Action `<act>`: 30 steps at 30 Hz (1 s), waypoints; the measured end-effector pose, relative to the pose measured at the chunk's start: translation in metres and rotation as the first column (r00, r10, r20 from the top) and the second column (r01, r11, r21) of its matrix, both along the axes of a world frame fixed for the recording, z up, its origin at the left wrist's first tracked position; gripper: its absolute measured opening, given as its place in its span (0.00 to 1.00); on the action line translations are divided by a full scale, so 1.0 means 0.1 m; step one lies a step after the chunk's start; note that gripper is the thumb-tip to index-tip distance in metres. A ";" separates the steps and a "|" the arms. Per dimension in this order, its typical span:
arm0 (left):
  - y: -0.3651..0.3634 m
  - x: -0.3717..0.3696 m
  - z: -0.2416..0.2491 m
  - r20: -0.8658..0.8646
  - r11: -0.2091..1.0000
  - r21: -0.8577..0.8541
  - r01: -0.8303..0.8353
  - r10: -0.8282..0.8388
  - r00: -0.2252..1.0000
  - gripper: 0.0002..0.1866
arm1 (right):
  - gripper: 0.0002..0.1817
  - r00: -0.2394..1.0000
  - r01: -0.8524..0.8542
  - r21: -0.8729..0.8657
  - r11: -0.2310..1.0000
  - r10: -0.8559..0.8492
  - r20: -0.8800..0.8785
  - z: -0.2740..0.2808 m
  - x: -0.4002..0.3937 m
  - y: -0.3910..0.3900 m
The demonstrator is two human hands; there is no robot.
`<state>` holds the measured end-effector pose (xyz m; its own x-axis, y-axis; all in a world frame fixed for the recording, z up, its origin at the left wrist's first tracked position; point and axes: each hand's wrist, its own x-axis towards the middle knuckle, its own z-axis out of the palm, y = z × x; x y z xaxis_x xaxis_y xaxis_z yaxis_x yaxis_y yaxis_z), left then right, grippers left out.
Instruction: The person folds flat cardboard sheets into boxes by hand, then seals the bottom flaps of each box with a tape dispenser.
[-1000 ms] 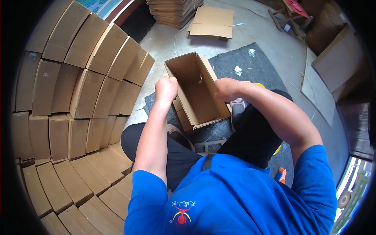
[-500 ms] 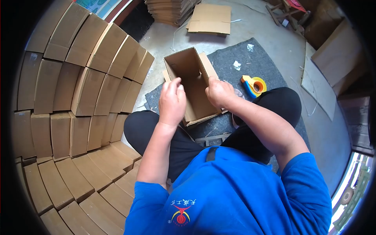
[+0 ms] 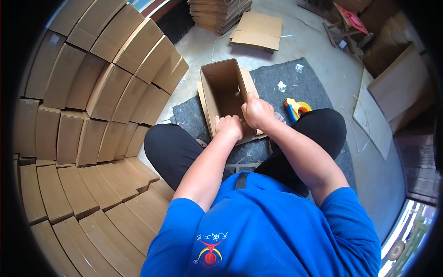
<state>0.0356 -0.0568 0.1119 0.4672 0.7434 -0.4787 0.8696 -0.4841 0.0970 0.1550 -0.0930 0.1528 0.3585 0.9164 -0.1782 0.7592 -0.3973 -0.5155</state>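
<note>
Between my knees an open-topped cardboard box stands on the dark mat, its inside facing up at me. My left hand is at the box's near end, fingers curled over the edge there. The right-hand wall is gripped by my right hand, whose fingers are closed on its rim. Folded-out flaps show along both long sides. Just right of my right hand lies a tape dispenser with a yellow roll, partly behind my knee.
Stacked cardboard boxes form a wall along my left. Flattened cardboard lies on the floor ahead, near a tall cardboard pile. Scraps dot the dark mat. A wooden stool stands at the far right.
My left hand has moved from the box's left side to its near end and curled over the edge. My right hand keeps its hold on the right wall. The view has shifted slightly.
</note>
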 end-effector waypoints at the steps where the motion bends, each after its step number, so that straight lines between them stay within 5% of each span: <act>1: -0.02 0.03 -0.08 0.020 0.997 -0.052 -0.064 0.065 0.998 0.19 | 0.16 1.000 0.012 0.020 1.000 -0.012 0.001 0.00 0.01 0.00; 4: -0.08 0.06 -0.05 0.106 0.990 -0.068 -0.126 0.133 0.985 0.19 | 0.16 1.000 0.022 0.009 1.000 -0.022 0.000 -0.01 0.03 0.00; 9: 0.23 0.18 0.28 -0.047 0.998 -0.036 0.060 -0.061 0.997 0.17 | 0.16 0.999 0.018 0.009 1.000 -0.018 -0.033 0.02 0.01 0.02; 11: 0.52 0.30 0.38 0.251 0.960 0.268 -0.082 0.012 0.968 0.18 | 0.16 0.999 0.018 -0.007 1.000 -0.018 -0.035 0.03 0.04 0.01; 13: 0.86 0.38 0.50 0.508 0.824 0.537 -0.182 -0.143 0.850 0.25 | 0.17 0.999 0.001 -0.022 1.000 -0.002 -0.034 0.05 0.06 0.01; 16: 1.22 0.46 0.48 0.442 0.731 0.668 -0.143 -0.235 0.865 0.35 | 0.17 0.998 0.004 -0.031 1.000 -0.005 -0.058 0.12 0.07 0.01; 17: 1.24 0.45 0.42 0.426 0.842 0.525 -0.123 -0.135 0.895 0.39 | 0.17 0.997 0.004 -0.041 0.999 -0.007 -0.075 0.12 0.07 0.01; 20: 1.00 0.44 0.30 0.357 0.820 0.557 -0.128 -0.098 0.929 0.39 | 0.17 0.995 0.016 -0.047 0.999 -0.020 -0.102 0.07 0.05 0.02; 26: 0.83 0.46 -0.36 0.311 0.956 0.210 -0.202 0.131 0.941 0.36 | 0.18 0.995 0.017 -0.047 0.999 -0.021 -0.093 0.10 0.05 0.07; 29: 0.78 0.51 0.03 0.247 0.979 0.130 -0.159 0.123 0.961 0.32 | 0.18 0.998 0.002 -0.052 0.999 -0.006 -0.066 0.09 0.05 0.06; 30: 0.85 0.50 0.23 0.255 0.985 -0.089 -0.151 0.169 0.952 0.29 | 0.19 0.998 0.011 -0.050 0.999 -0.014 -0.058 0.08 0.06 0.06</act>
